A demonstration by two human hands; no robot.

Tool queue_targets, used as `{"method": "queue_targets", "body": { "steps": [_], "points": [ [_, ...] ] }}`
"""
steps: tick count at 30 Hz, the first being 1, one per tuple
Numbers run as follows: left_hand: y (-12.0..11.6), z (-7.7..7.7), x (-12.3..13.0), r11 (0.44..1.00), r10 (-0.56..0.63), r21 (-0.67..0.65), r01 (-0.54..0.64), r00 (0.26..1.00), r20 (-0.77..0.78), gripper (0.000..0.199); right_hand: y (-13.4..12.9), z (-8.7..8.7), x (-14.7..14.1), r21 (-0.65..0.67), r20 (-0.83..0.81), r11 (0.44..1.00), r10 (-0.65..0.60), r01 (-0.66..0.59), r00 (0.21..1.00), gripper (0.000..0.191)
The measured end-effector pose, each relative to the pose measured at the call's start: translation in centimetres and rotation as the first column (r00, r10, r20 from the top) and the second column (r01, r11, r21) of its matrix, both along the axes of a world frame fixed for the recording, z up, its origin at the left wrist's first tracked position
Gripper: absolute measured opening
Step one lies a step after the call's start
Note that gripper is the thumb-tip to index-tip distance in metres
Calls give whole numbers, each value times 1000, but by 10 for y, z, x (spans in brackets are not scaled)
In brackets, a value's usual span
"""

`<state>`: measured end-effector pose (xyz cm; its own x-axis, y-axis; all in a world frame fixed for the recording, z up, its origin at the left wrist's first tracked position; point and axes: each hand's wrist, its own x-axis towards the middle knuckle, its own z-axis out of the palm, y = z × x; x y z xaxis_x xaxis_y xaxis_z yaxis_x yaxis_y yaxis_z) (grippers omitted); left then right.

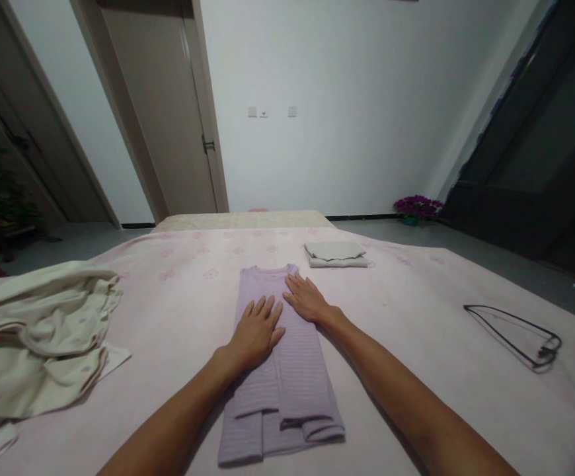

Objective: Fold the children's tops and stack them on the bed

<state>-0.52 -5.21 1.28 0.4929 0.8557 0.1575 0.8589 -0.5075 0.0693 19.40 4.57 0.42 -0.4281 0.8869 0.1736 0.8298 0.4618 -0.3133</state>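
A lilac striped long-sleeved top point(302, 370) lies on the pink sheet, its neckline away from me. Its sides and sleeves are folded inward, with the sleeves running down toward the hem. My left hand point(258, 330) rests flat on the left-middle of the top, fingers spread. Higher up, near the right shoulder by the collar, my right hand point(307, 297) lies flat with its fingers stretched out. Neither hand grips the cloth. Just beyond, to the right of the collar, sits a folded pale grey garment point(336, 254).
Crumpled cream clothing point(44, 337) is heaped at the left on the pink sheet point(396, 317). A black wire hanger point(515, 334) lies at the right. Past the far edge are a white wall, a door point(158, 106) and a pot of purple flowers point(418, 207).
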Motion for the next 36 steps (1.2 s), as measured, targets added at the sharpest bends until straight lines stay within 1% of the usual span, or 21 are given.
{"method": "queue_targets", "body": {
  "steps": [1,3,4,6,8,11,13,14,16,18,19,21,24,26,28,30,32,34,36],
  "points": [
    [-2,1,-1,1000,-3,-9,3,1000,13,55,-6,3,1,-2,47,1000,2,-2,999,59],
    [-10,4,-6,999,-16,-28,17,999,51,53,-19,10,4,13,74,999,-41,40,996,57],
    [-17,6,-8,999,-33,-33,36,997,74,52,-27,13,7,17,70,998,-58,57,996,56],
    [-34,9,-14,993,-107,-31,111,986,125,50,-46,17,11,16,46,998,-64,63,997,55],
    [-56,12,-19,974,-219,-22,226,960,174,49,-71,18,14,15,12,999,-33,33,999,54],
    [-87,14,-25,917,-381,-32,397,899,218,49,-111,17,16,41,-45,998,47,-45,998,52],
    [-101,13,-27,890,-431,-57,453,875,220,51,-135,16,17,63,-69,994,92,-87,993,51],
    [-105,11,-28,885,-437,-69,460,873,218,52,-145,15,18,67,-71,992,111,-106,991,52],
    [-109,8,-29,892,-416,-89,443,882,219,55,-160,11,21,56,-58,988,146,-142,988,53],
    [-110,5,-30,904,-388,-95,417,892,231,55,-169,6,25,32,-62,987,162,-160,985,52],
    [-111,5,-30,909,-375,-92,406,896,239,55,-172,4,28,29,-86,987,162,-160,983,51],
    [-113,4,-30,919,-356,-76,388,896,267,54,-178,5,32,59,-195,988,153,-144,969,44],
    [-117,5,-31,931,-328,-34,363,875,356,45,-191,18,39,123,-365,982,179,-143,913,25],
    [-121,5,-31,946,-279,-28,322,857,433,38,-205,31,43,125,-393,974,224,-189,892,17],
    [-123,5,-32,960,-210,-53,274,833,512,34,-221,42,46,120,-355,959,282,-255,891,19],
    [-124,6,-33,971,-132,-87,224,799,587,31,-234,46,49,133,-290,942,334,-308,897,24],
    [-124,7,-33,983,-54,-99,153,765,642,30,-243,45,50,157,-223,932,355,-326,908,26],
    [-122,9,-35,994,9,-85,66,737,676,30,-246,40,51,192,-160,924,363,-332,918,25],
    [-120,9,-37,998,39,-67,10,723,690,29,-246,35,50,226,-91,909,379,-351,921,21]
  ]
}}
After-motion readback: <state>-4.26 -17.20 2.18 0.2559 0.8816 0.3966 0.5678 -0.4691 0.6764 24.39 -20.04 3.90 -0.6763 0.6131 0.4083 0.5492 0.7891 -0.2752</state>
